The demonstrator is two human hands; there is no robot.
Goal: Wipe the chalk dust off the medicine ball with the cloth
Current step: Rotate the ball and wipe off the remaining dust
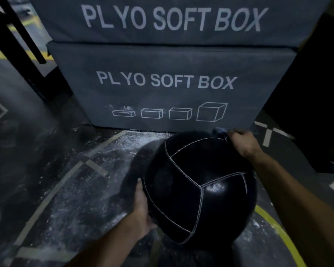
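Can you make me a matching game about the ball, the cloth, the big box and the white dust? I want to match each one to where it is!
Things:
1. medicine ball
2. cloth
3. lower plyo box
4. chalk dust

Places:
A. scattered on the floor
B. bunched in the right hand, at the ball's top far edge
C. behind the ball, with another box stacked on top
D. between both hands, left hand steadying its side

Pairs: 1-D, 2-B, 3-C, 4-A
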